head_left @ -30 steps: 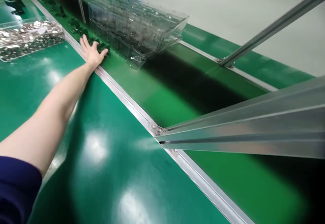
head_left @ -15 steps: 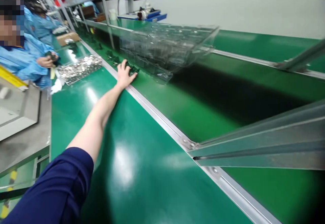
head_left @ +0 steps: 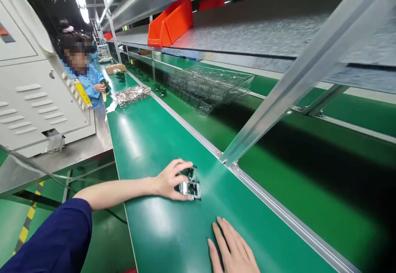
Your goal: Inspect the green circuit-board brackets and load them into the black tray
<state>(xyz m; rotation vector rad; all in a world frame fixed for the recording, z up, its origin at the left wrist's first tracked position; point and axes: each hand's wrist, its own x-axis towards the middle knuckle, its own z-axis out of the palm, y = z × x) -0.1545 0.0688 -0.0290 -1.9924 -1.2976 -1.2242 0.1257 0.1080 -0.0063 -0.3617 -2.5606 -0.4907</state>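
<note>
My left hand (head_left: 168, 179) rests on the green bench top (head_left: 145, 141) with its fingers closed around a few small dark circuit boards (head_left: 189, 183) that lie flat under it. My right hand (head_left: 232, 250) lies flat and empty on the bench near the bottom edge, fingers spread, a short way to the right of the boards. My left sleeve is dark blue.
A stack of clear plastic trays (head_left: 210, 85) sits on the conveyor belt (head_left: 278, 141) beyond a metal rail (head_left: 198, 134). A tray of shiny metal parts (head_left: 132, 95) lies far along the bench. People in blue coats (head_left: 88, 79) work beside a white machine (head_left: 37, 95). Orange bins (head_left: 171, 23) stand on the shelf.
My left hand has pulled back from the far conveyor edge to the near bench, bringing small circuit boards with it. My right hand has come into view. The camera has tilted up.
</note>
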